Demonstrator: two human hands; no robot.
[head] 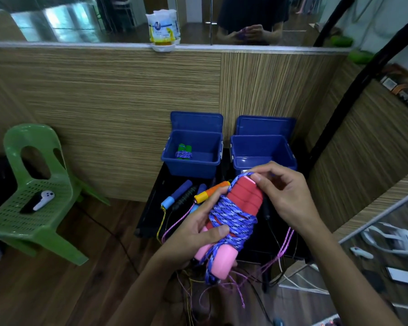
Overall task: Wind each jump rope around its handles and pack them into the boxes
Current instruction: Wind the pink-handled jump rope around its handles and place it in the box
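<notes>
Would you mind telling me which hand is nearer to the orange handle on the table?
Left. The left hand grips the red handles right beside the orange handle, nearly touching it. The right hand pinches the rope beyond the red handles.

Dim, cool indoor light leaves the wooden floor (57, 290) and lower corners dark. Pale glare streaks the glass panel (64, 22) at upper left. Wide-angle distortion bends the edges, and the right side is smeared.
</notes>
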